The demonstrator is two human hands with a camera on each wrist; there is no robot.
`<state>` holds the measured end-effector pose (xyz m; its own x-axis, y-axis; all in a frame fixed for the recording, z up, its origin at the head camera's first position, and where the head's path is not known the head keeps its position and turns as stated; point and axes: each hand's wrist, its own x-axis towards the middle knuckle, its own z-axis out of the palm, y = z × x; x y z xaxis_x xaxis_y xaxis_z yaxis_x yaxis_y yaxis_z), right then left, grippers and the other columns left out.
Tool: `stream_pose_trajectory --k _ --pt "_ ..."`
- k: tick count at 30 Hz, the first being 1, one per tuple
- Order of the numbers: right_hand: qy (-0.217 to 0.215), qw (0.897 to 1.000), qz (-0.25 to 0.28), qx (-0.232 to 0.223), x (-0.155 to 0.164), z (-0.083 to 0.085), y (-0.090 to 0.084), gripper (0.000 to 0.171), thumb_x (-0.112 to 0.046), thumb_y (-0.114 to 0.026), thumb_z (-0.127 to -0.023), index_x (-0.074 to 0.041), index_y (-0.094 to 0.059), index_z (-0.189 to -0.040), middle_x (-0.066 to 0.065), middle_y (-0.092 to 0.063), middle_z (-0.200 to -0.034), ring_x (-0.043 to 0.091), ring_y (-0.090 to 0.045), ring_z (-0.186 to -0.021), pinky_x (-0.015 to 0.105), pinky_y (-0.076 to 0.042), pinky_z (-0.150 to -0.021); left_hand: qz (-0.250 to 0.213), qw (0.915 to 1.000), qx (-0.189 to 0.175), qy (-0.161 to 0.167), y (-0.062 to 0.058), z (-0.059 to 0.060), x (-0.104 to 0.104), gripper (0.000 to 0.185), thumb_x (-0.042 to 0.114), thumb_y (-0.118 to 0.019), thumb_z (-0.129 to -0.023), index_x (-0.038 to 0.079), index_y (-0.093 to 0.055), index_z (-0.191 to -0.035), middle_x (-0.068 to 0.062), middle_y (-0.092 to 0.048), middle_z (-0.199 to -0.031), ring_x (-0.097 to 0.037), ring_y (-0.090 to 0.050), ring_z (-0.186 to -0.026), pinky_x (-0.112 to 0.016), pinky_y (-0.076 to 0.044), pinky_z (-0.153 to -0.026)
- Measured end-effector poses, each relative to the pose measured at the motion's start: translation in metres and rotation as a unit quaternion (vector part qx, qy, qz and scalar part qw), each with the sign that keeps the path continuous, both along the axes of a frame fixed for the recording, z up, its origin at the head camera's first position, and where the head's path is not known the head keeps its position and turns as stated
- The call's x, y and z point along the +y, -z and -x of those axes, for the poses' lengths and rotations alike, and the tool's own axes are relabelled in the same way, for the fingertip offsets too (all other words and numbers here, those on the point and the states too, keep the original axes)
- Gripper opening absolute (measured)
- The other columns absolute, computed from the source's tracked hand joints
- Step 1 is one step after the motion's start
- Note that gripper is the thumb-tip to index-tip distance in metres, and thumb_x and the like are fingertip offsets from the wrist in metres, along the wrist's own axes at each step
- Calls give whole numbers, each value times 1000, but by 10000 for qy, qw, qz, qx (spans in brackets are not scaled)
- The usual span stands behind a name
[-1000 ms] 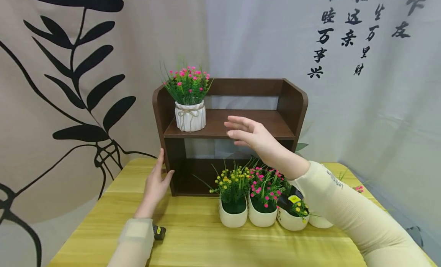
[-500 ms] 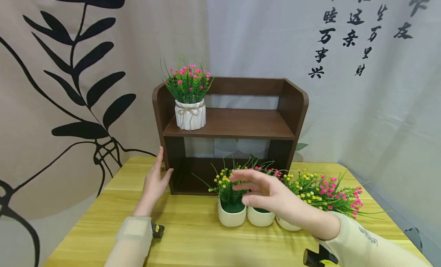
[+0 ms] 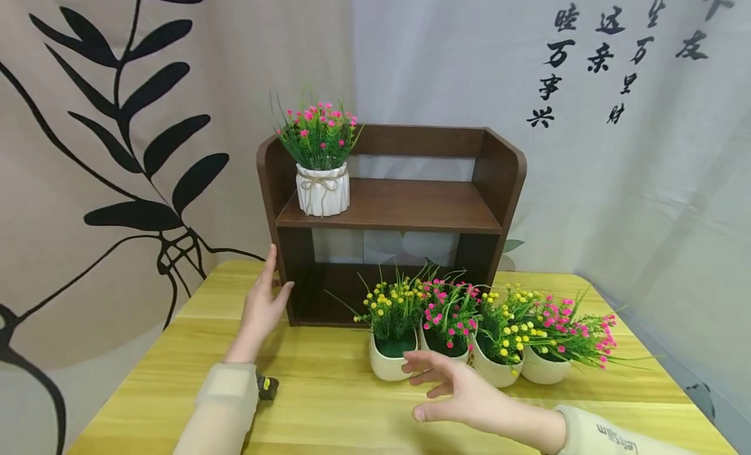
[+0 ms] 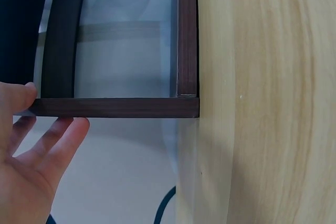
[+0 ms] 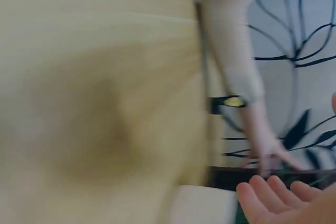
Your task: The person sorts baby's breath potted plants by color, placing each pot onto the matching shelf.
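The right wrist view is blurred throughout: only the fingertips of the right hand (image 5: 273, 200) are seen at its lower right corner, the rest being cut off, and the pale pot (image 5: 202, 205) at the bottom edge is smeared beyond telling. In the left wrist view the left hand (image 4: 29, 156) is cut by the left and bottom edges, and only one corner of the brown shelf (image 4: 115, 106) is shown. In the head view the calligraphy (image 3: 610, 44) is cropped by the top edge, and the small black-and-yellow device (image 3: 268, 386) at the left sleeve is partly hidden and too small to be identified.
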<state>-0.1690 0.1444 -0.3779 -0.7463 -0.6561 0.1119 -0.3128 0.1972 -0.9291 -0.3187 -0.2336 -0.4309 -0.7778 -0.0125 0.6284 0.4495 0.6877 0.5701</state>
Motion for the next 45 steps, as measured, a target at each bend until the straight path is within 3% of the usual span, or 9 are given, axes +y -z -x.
stream_pose_trajectory --k 5,9,17,23,32,45 --pt "409 9987 -22 -291 9 0 32 75 -15 -75 -84 14 -35 -141 31 -49 -133 45 -51 -118 45 -50 -87 53 10000 36 -11 2 1 1 91 4 -64 -93 32 -7 -157 -25 -42 -145 -42 -61 -99 -46 -49 -59" --pt "668 9971 8 -358 12 2 44 85 -17 -76 -84 17 -26 -143 37 -36 -142 51 -41 -126 53 -45 -93 74 10000 45 3 2 0 1 90 5 -64 -93 31 -7 -157 -26 -44 -143 -42 -62 -99 -49 -50 -61" --pt "1003 9938 0 -487 -1 9 47 95 -18 -76 -83 18 -15 -146 36 -17 -151 50 -25 -136 56 -32 -103 20 10000 61 49 1 2 1 90 4 -64 -93 33 -7 -157 -25 -43 -144 -42 -62 -98 -51 -51 -63" --pt "1294 9884 2 -795 -11 12 55 99 -18 -77 -83 19 -10 -145 38 -14 -151 51 -20 -137 59 -26 -106 -9 10000 31 58 2 1 2 90 4 -64 -93 32 -8 -157 -25 -41 -146 -42 -62 -99 -48 -51 -61" --pt "1806 9800 118 -826 -32 19 60 105 -14 -80 -79 16 -6 -148 37 -12 -151 49 -17 -139 59 -21 -108 15 9999 130 -5 2 1 0 90 4 -64 -93 32 -8 -157 -24 -42 -145 -42 -62 -99 -45 -50 -57" --pt "2658 9634 289 -214 -63 40 77 111 -14 -87 -70 11 -13 -149 35 -19 -151 46 -21 -139 57 -20 -110 37 9998 213 -39 3 2 2 89 3 -64 -93 30 -9 -157 -25 -41 -146 -43 -62 -98 -52 -50 -63"
